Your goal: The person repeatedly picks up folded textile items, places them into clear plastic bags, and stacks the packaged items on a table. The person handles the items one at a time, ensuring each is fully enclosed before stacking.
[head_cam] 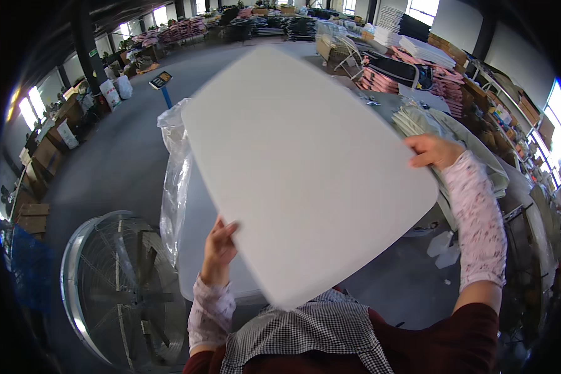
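A large white sheet (304,168) with rounded corners, its material unclear, is held up tilted in front of me. My left hand (220,250) grips its left edge near the bottom, thumb on the front face. On the opposite edge, my right hand (432,152) pinches the sheet near its right corner. The sheet hides much of the pale table (198,233) behind it. Clear plastic film (174,187) hangs along that table's left side. Beyond my right hand lies a heap of pale green fabric (467,135).
A large round industrial fan (121,290) stands at my lower left. A sign on a blue post (165,89) rises from the floor ahead. At right are stacked pink pieces (378,79), a black bag-like item (392,68) and loaded shelving (505,98). Cardboard boxes (46,154) line the left wall.
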### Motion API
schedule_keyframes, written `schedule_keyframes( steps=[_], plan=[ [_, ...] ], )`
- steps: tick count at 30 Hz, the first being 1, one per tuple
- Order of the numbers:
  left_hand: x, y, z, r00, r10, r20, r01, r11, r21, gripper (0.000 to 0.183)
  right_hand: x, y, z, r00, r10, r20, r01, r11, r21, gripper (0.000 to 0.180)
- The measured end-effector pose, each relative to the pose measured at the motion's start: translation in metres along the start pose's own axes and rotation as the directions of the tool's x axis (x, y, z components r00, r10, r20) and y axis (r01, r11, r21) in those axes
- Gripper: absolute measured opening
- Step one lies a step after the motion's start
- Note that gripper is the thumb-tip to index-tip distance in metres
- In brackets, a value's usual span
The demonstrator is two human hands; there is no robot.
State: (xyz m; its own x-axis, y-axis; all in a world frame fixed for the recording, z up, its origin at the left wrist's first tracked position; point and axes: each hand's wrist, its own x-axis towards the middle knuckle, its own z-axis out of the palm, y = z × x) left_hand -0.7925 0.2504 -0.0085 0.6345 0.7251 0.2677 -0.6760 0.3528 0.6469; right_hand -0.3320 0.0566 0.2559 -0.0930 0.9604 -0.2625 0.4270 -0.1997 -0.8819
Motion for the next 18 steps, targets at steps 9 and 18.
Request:
schedule_keyframes(
  steps=[9, 18],
  plan=[
    [0.083, -0.192, 0.207, 0.636, -0.557, 0.534, 0.468, 0.828, 0.307, 0.038, -0.159, 0.104, -0.154, 0.237, -0.025, -0.971, -0.127, 0.99, -0.056, 0.064],
    [0.256, -0.287, 0.078, 0.936, -0.309, 0.17, -0.24, -0.204, 0.949, 0.043, -0.371, 0.403, -0.103, -0.046, 0.296, -0.954, -0.359, 0.886, 0.293, 0.041]
  ],
)
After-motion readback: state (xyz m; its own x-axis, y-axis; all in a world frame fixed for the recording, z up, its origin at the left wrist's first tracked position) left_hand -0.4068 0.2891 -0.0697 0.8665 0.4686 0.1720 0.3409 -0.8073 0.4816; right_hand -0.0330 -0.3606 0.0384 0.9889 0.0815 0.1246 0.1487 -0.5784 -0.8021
